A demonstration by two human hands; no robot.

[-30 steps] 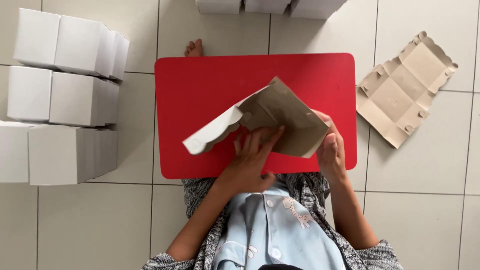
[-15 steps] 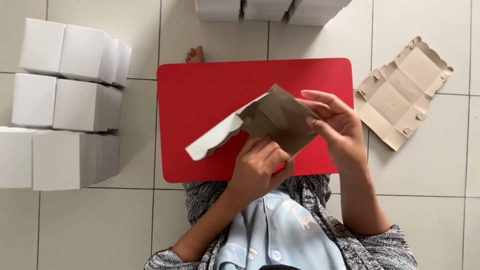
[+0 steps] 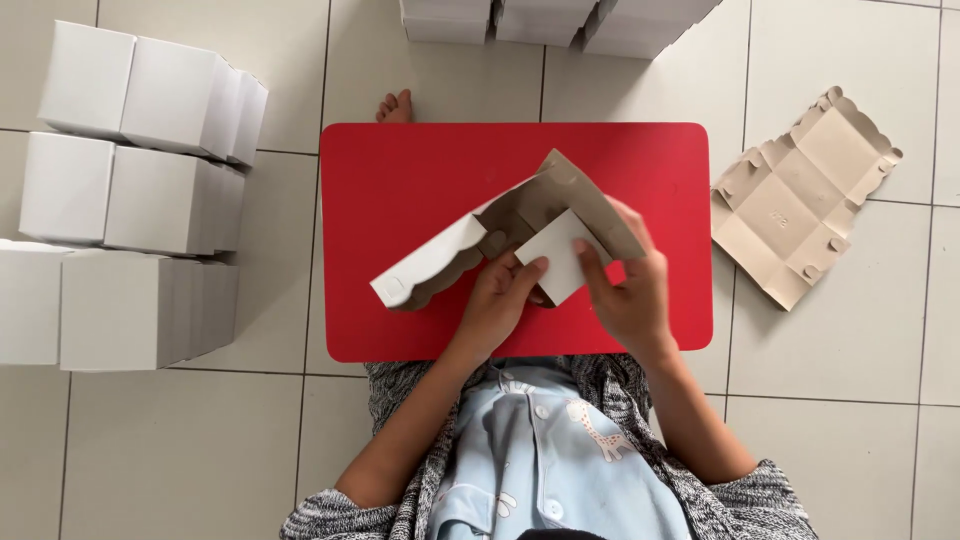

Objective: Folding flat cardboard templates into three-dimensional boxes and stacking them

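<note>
I see the left hand (image 3: pixel 500 300) and right hand (image 3: pixel 625 285) both grasping a half-folded cardboard box blank (image 3: pixel 510 235) above the red tabletop (image 3: pixel 400 170). Flat blank (image 3: pixel 800 195) lies on the floor, right. Finished white boxes (image 3: pixel 130 190) stacked left.

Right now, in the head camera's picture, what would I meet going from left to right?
Stacked white boxes → red table → left hand on the half-folded cardboard box → right hand → flat unfolded box blank on the tiled floor.
</note>
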